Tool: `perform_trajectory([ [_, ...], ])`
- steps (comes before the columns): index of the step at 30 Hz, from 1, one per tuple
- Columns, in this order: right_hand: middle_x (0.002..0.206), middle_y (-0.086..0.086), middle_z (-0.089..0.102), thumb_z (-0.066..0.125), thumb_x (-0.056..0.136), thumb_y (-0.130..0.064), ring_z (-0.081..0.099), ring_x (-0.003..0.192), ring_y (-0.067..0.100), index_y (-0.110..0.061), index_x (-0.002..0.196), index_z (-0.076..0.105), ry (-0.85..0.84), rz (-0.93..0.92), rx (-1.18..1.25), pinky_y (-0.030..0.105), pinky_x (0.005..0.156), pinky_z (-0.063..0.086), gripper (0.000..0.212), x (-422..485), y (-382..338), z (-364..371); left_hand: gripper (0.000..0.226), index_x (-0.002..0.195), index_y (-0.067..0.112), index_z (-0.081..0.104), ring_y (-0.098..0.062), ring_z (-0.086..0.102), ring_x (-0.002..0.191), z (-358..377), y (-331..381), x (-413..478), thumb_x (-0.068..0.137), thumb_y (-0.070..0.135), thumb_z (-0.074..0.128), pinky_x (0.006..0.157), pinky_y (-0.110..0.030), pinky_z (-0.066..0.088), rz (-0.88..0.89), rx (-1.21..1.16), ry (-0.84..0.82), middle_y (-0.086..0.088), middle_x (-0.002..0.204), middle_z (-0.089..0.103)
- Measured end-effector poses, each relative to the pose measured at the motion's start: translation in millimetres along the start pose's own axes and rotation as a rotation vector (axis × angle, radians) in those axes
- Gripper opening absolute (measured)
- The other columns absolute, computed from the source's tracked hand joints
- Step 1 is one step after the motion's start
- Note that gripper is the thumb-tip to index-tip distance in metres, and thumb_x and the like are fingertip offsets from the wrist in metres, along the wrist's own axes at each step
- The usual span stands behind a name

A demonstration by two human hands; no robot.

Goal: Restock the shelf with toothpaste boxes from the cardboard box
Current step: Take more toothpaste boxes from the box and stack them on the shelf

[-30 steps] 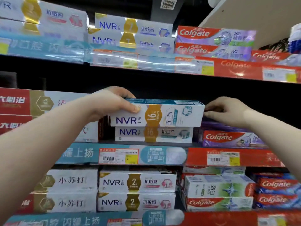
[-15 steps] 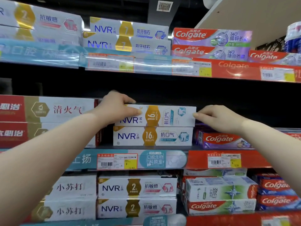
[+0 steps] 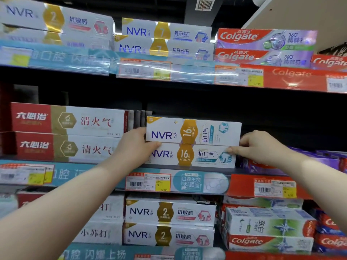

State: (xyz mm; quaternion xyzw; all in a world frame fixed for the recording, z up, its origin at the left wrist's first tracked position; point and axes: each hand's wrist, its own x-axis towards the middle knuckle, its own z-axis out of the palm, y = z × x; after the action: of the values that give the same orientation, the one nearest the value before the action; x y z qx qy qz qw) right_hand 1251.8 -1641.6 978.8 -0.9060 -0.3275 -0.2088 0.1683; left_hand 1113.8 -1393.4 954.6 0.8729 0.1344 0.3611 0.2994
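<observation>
Two white NVR "16" toothpaste boxes lie stacked on the middle shelf [image 3: 197,168]. The upper NVR box [image 3: 193,131] sits square on the lower NVR box [image 3: 195,155]. My left hand [image 3: 134,145] grips the upper box's left end, its thumb lying along the seam between the two boxes and its fingers hidden behind the end. My right hand [image 3: 257,145] is at the stack's right end, fingertips touching the boxes at the seam. No cardboard box is in view.
Red-and-white boxes [image 3: 69,134] stand stacked just left of the NVR stack. Purple Colgate boxes [image 3: 293,160] lie to the right behind my right wrist. The shelves above and below hold NVR boxes [image 3: 165,32] and Colgate boxes [image 3: 266,241]. Dark space opens above the stack.
The upper NVR box went from tilted in the air to lying flush on the lower one. My left hand slid down its left end; my right hand closed in on the right end.
</observation>
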Motion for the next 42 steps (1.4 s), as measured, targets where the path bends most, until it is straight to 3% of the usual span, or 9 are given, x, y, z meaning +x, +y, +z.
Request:
perform_trajectory([
  [4,0.049,0.000,0.054,0.064,0.077,-0.048,0.046,0.046,0.015,-0.016,0.050,0.059,-0.015,0.021,0.043,0.029,0.049,0.034,0.042,-2.3,-4.5,-2.0,0.028,0.108,0.016,0.060,-0.015,0.060,0.079,0.9,-2.0,3.3,0.082,0.026,0.065,0.061,-0.023,0.050,-0.049,-0.066,0.014,-0.008,0.108,0.069],
  [8,0.054,-0.001,0.057,0.061,0.076,-0.053,0.049,0.049,0.015,-0.009,0.063,0.068,-0.034,0.015,0.045,0.030,0.050,0.037,0.047,-0.8,-2.6,-1.1,0.029,0.110,0.017,0.060,-0.012,0.062,0.077,0.7,-4.6,2.5,0.082,0.026,0.064,0.059,-0.021,0.049,-0.071,-0.127,0.006,-0.006,0.105,0.070],
  [14,0.046,-0.005,0.049,0.063,0.078,-0.047,0.045,0.045,0.011,-0.020,0.051,0.057,-0.039,0.044,0.050,0.026,0.045,0.031,0.039,3.3,-7.2,1.1,0.027,0.110,0.014,0.060,-0.016,0.059,0.083,6.0,-2.9,6.3,0.084,0.021,0.062,0.055,-0.018,0.043,-0.085,-0.096,0.020,-0.009,0.111,0.068],
  [23,0.055,0.002,0.056,0.067,0.075,-0.048,0.048,0.052,0.016,-0.007,0.063,0.067,-0.079,0.125,0.054,0.029,0.052,0.036,0.043,23.8,-7.2,6.5,0.032,0.109,0.010,0.054,-0.025,0.060,0.095,13.2,1.7,22.9,0.080,0.012,0.066,0.074,-0.034,0.051,-0.235,-0.127,-0.055,-0.012,0.114,0.063],
  [28,0.055,0.002,0.055,0.067,0.075,-0.049,0.050,0.055,0.017,-0.008,0.060,0.065,-0.087,0.136,0.058,0.031,0.057,0.040,0.044,29.5,-3.4,10.0,0.036,0.109,0.011,0.053,-0.023,0.059,0.092,16.3,0.1,24.4,0.077,0.012,0.070,0.059,-0.024,0.045,-0.243,-0.153,-0.061,-0.010,0.115,0.062],
  [32,0.066,0.004,0.065,0.063,0.075,-0.054,0.058,0.064,0.020,-0.009,0.070,0.070,-0.093,0.152,0.036,0.033,0.061,0.047,0.046,27.7,-4.9,8.7,0.056,0.118,0.014,0.044,-0.019,0.054,0.092,17.0,1.7,21.6,0.072,0.017,0.075,0.073,-0.031,0.044,-0.203,-0.147,-0.049,-0.002,0.110,0.059],
  [36,0.058,0.000,0.055,0.060,0.074,-0.061,0.053,0.059,0.019,-0.014,0.058,0.054,-0.069,0.195,-0.060,0.029,0.055,0.040,0.050,19.7,-10.2,4.9,0.084,0.135,0.013,0.024,-0.009,0.053,0.077,15.2,6.1,16.8,0.070,0.018,0.077,0.064,-0.024,0.041,-0.143,-0.158,-0.029,0.001,0.103,0.057],
  [39,0.100,0.008,0.063,0.056,0.073,-0.065,0.059,0.091,0.028,-0.012,0.092,0.062,0.001,0.196,-0.107,0.036,0.071,0.049,0.057,12.2,-10.2,0.9,0.082,0.136,0.016,0.024,-0.012,0.050,0.087,9.3,15.1,8.2,0.073,0.019,0.075,0.067,-0.022,0.043,-0.078,-0.124,-0.003,0.000,0.110,0.058],
  [42,0.145,0.012,0.034,0.055,0.076,-0.061,0.038,0.127,0.035,-0.015,0.136,0.039,0.096,0.136,-0.088,0.045,0.098,0.039,0.077,3.9,-10.6,-3.8,0.075,0.138,0.016,0.027,-0.002,0.048,0.082,2.9,26.5,-9.6,0.077,0.017,0.071,0.076,-0.008,0.042,0.031,-0.097,-0.006,0.012,0.103,0.056],
])
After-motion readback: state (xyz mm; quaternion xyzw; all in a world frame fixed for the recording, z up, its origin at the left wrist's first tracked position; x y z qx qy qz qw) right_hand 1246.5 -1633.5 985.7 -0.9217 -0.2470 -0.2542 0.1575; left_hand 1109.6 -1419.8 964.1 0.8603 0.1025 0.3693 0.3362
